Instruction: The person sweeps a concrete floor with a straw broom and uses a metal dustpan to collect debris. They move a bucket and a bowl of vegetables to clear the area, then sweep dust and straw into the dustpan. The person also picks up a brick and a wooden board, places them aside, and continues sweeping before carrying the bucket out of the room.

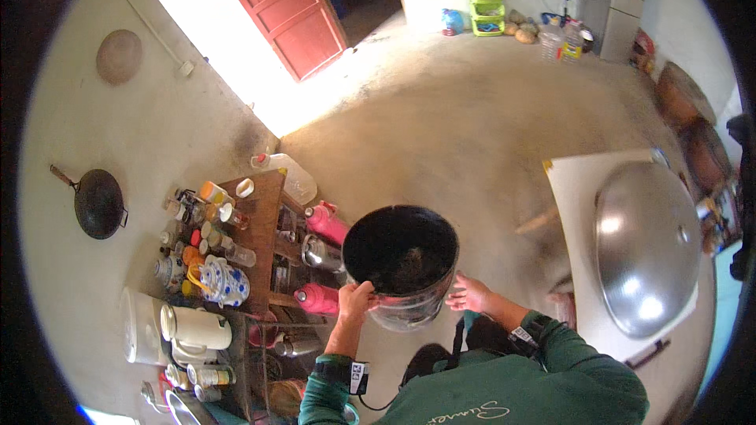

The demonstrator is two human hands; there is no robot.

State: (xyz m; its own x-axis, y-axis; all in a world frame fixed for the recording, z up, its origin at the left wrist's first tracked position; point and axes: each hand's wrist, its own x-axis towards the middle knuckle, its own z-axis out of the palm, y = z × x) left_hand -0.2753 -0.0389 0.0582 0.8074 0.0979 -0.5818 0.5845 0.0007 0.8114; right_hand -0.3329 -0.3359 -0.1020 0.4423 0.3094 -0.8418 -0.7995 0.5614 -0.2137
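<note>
A deep round bucket [402, 299], black inside with a shiny greyish lower wall, is in front of my body. Some small pale matter [411, 258] shows at its bottom, too blurred to name. My left hand [358, 299] is closed on the bucket's near left rim, thumb on top. On the other side, my right hand [470, 294] has its fingers stretched out beside the bucket wall; whether they touch it I cannot tell.
Left stands a wooden shelf [272, 212] crowded with jars, a white jug [197, 326] and pink flasks [324, 222]. A large domed metal lid [650, 248] covers the white stove top at right. A red door [283, 8] stands ajar beyond the concrete floor [488, 110].
</note>
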